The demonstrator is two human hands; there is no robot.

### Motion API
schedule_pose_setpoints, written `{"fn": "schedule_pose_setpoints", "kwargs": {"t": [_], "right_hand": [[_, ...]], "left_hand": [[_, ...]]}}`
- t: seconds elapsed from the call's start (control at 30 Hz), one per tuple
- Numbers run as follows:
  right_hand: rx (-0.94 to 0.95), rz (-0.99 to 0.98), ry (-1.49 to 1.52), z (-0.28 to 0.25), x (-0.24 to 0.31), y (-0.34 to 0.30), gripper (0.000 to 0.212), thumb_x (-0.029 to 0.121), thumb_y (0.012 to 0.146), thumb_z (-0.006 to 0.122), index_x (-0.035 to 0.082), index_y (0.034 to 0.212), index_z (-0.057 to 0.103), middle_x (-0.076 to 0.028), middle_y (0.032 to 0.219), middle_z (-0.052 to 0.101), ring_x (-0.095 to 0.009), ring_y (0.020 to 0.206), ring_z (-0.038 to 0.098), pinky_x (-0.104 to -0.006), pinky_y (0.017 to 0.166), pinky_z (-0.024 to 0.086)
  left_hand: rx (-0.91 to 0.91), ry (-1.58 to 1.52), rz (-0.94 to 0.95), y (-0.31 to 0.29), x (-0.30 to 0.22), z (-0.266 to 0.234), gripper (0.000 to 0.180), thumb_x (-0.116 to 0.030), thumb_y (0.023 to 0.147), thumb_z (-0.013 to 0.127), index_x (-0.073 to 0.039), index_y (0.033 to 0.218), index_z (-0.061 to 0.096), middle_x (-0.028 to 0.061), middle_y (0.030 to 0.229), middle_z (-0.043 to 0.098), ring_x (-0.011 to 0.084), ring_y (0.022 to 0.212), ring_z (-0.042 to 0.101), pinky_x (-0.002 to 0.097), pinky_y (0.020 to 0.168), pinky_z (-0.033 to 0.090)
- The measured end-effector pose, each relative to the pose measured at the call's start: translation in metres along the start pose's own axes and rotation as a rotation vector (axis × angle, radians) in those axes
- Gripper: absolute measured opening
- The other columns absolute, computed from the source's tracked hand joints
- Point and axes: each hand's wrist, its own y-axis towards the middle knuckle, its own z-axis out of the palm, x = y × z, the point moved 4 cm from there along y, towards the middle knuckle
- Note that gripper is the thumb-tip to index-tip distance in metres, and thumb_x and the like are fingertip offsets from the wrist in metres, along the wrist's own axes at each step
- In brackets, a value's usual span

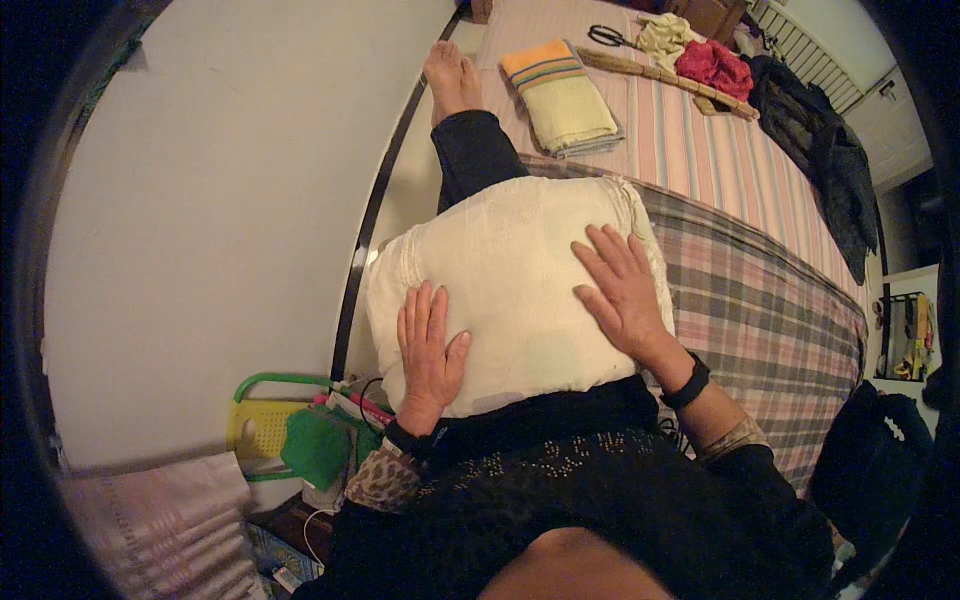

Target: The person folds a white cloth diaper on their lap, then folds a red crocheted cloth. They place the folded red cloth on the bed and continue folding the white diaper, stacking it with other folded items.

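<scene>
Cream cloth bundle [510, 300], a single one, lies across a person's lap, left of a plaid blanket [750, 330], beneath two hands. The left hand [430, 350] rests on its near left part, the right hand [622, 290] farther away at right; both lie flat, fingers extended, gripping nothing. Two dark wristbands [688, 382] show; one folded towel [565, 100] and one pair of scissors [608, 37] lie at the far end. The palms are hidden, the bundle covers much of the legs, and items at the far right edge blur. The cloth looks soft, plump and roughly rectangular, its edges crinkled.
</scene>
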Motion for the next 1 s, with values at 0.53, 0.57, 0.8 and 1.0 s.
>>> {"fn": "schedule_pose_setpoints", "kwargs": {"t": [0.53, 0.57, 0.8, 1.0], "right_hand": [[-0.166, 0.062, 0.125, -0.008, -0.043, -0.031, 0.036, 0.019, 0.095, 0.053, 0.006, 0.128, 0.059, -0.018, 0.140, 0.051, -0.038, 0.136, 0.040, -0.0484, 0.116, 0.024], [-0.183, 0.044, 0.108, -0.020, -0.039, -0.037, 0.034, 0.018, 0.094, 0.054, 0.006, 0.125, 0.062, -0.017, 0.139, 0.052, -0.038, 0.135, 0.041, -0.0486, 0.115, 0.025], [0.000, -0.082, 0.197, -0.048, -0.001, -0.088, 0.038, 0.023, 0.085, 0.070, 0.009, 0.120, 0.065, -0.015, 0.137, 0.054, -0.037, 0.133, 0.045, -0.0504, 0.113, 0.031], [0.034, -0.033, 0.141, -0.028, -0.003, -0.109, 0.048, 0.028, 0.079, 0.075, 0.012, 0.123, 0.063, -0.014, 0.143, 0.050, -0.036, 0.136, 0.042, -0.0510, 0.114, 0.029]], "left_hand": [[-0.009, -0.050, 0.023, 0.004, 0.012, 0.007, 0.062, -0.031, 0.092, 0.055, -0.001, 0.144, 0.041, 0.0210, 0.151, 0.036, 0.0420, 0.141, 0.028, 0.0523, 0.115, 0.019], [0.007, -0.050, 0.007, 0.005, 0.011, 0.004, 0.061, -0.030, 0.092, 0.056, -0.001, 0.143, 0.042, 0.0210, 0.151, 0.036, 0.0419, 0.141, 0.029, 0.0521, 0.115, 0.020], [0.082, -0.063, 0.123, 0.001, -0.022, -0.023, 0.067, -0.039, 0.088, 0.062, -0.003, 0.141, 0.045, 0.0204, 0.151, 0.036, 0.0413, 0.142, 0.028, 0.0558, 0.115, 0.016], [0.192, -0.075, 0.221, -0.010, -0.039, -0.017, 0.081, -0.050, 0.082, 0.066, -0.004, 0.144, 0.041, 0.0209, 0.153, 0.032, 0.0400, 0.143, 0.025, 0.0551, 0.116, 0.013]]}}
